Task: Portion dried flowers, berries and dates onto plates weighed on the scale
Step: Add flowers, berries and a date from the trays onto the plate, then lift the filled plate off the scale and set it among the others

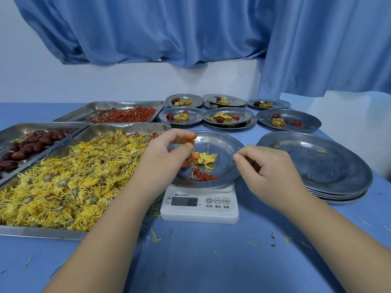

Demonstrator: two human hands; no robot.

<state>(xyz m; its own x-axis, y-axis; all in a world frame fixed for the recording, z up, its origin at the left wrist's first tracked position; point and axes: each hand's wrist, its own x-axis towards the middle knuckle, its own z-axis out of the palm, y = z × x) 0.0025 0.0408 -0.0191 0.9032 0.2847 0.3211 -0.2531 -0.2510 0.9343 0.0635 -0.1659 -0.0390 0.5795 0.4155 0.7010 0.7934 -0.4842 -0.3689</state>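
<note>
A steel plate [224, 144] sits on a white scale [200, 205] whose display reads 8.0. On the plate lie a yellow dried flower [206, 158] and several red berries [203, 176]. My left hand [167, 157] hovers over the plate's left side and pinches yellow petals between thumb and fingertips, touching the flower. My right hand [268, 168] rests at the plate's right rim with fingers curled; thumb and forefinger are pinched together, and whether they hold anything I cannot tell.
Three trays stand at left: flowers [69, 178], dates [31, 144], berries [127, 115]. Several filled plates [228, 117] stand behind the scale. A stack of empty plates [317, 166] sits at right. Petals litter the blue table. A blue curtain hangs behind.
</note>
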